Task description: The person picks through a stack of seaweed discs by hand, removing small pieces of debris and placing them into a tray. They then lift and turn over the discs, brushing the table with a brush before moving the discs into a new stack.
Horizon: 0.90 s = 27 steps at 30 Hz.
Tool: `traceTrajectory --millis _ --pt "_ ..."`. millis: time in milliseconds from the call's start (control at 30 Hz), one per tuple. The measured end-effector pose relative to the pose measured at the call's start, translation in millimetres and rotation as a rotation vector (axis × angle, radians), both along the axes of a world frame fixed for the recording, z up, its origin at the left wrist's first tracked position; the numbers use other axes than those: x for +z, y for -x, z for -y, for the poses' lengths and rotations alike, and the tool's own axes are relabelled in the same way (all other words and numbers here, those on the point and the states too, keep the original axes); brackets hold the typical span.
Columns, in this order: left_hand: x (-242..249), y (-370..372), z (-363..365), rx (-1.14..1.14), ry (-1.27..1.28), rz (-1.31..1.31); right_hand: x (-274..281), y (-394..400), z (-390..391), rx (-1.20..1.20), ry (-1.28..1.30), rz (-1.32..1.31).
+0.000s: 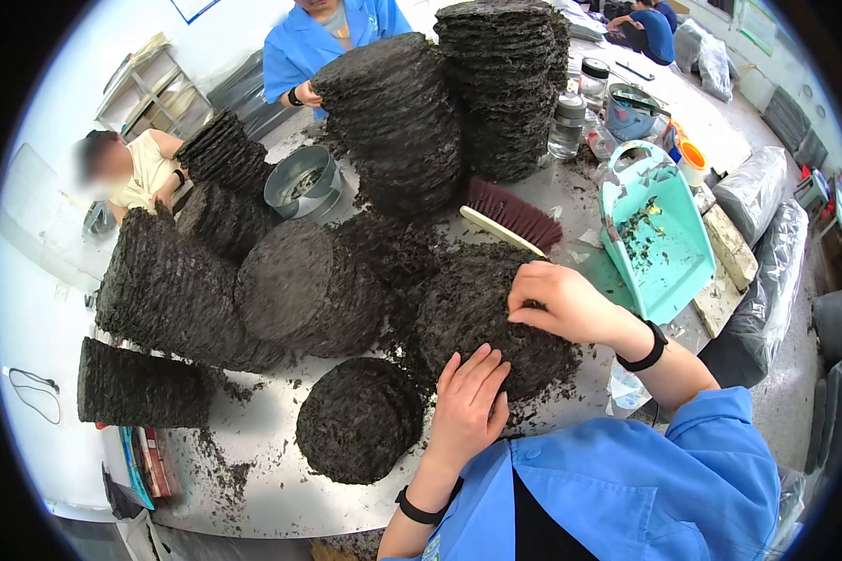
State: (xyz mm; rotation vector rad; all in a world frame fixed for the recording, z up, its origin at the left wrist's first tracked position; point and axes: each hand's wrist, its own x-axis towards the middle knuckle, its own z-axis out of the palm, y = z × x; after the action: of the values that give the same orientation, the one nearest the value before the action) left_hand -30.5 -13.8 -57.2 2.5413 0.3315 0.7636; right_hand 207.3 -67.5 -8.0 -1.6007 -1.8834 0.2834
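Observation:
In front of me lies a round stack of dark, crinkled sheets that look like dried seaweed (458, 299). My left hand (472, 402) rests on its near edge, fingers stretched out flat. At its right side my right hand (566, 299) is closed in a pinch against the surface; whatever sits between the fingertips is too small to make out. A smaller round seaweed stack (359, 421) stands just left of my left hand. Behind my right hand lies a brush (510, 217) with dark red bristles and a pale handle.
Tall seaweed stacks (388, 122) stand at the back, with more leaning at left. A metal bowl (304, 182) sits among them. To the right are a turquoise dustpan (660, 252) with scraps and glass jars (567, 126). Co-workers stand across the table (281, 458).

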Motion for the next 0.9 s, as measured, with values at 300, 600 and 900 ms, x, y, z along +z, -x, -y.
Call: traceTrajectory --millis 300,600,900 --pt "-5.0 1.6 -1.1 -0.006 -0.004 0.037 -18.5 -100.3 106.7 0.064 -0.031 -1.14" --pt "7.9 22.3 -13.1 0.063 0.189 0.29 -73.3 -142.0 148.0 -0.724 -0.003 -0.34" --pt "20.1 25.1 -12.6 0.084 -0.012 0.007 -55.6 -50.2 62.0 -0.402 0.047 -0.586"
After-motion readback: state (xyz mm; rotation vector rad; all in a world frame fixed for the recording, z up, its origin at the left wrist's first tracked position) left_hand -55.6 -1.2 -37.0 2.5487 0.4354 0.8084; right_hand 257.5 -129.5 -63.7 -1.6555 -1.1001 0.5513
